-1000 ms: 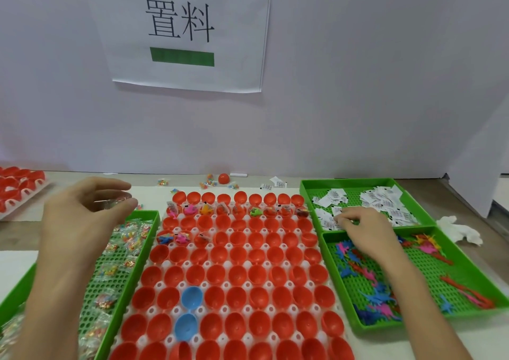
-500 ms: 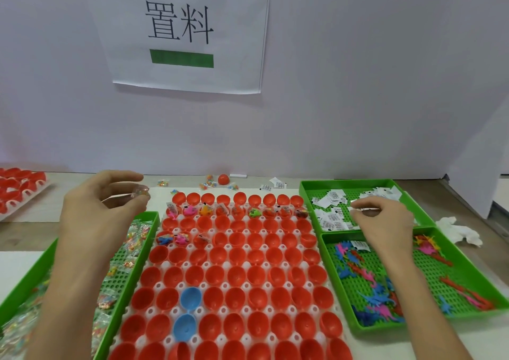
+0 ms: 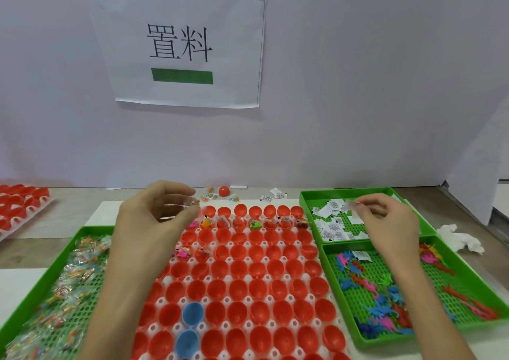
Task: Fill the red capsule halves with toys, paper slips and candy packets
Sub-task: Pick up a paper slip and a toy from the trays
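Progress: early stage. Most of the work is judged outstanding.

Far left, a separate rack of red shells [image 3: 22, 205] stands apart at the table edge; its contents cannot be made out.

The left green tray [image 3: 95, 227] holds a heap of clear candy packets [image 3: 74, 271]. The left hand [image 3: 154, 222] hovers over the back left corner of the central board, thumb and fingers curled round one candy packet [image 3: 190, 202].

The central white board [image 3: 110, 208] carries the red halves [image 3: 242, 285]. The second row from the back is filled across with toys, slips and packets. The next row has two filled cups at its left end. The rearmost row looks bare, and every nearer row is empty. Two blue halves [image 3: 192, 311] sit among the red near the front left.

Behind the board, a loose red half [image 3: 224, 191] and a few stray packets and slips lie on the table.

The right rear green tray [image 3: 344, 191] holds paper slips [image 3: 333, 222]. The right hand [image 3: 385, 222] is above it, fingertips pinching one slip [image 3: 351, 204].

The right front green tray [image 3: 385, 339] holds small coloured toys [image 3: 371, 291], with one stray slip. A crumpled tissue [image 3: 460, 238] lies beyond it.
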A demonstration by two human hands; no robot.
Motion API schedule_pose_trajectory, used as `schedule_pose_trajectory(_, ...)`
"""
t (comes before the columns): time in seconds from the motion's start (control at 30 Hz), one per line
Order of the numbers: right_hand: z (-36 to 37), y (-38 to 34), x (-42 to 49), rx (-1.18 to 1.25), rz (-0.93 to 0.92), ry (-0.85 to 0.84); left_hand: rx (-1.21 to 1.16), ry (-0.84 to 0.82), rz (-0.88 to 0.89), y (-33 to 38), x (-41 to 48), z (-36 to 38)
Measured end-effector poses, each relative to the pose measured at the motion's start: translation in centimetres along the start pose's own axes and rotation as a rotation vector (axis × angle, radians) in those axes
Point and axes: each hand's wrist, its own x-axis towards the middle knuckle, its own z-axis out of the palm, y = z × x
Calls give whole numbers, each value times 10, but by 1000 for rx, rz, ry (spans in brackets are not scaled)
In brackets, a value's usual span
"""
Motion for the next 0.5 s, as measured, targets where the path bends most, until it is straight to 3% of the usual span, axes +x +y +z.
schedule_pose_trajectory(0.3,-4,0,-2,-58,40,24,44,-139,76,10,-11,26)
schedule_pose_trajectory(0.5,-9,-19,-3,18,63,-63,-10,-151,51,12,-13,30)
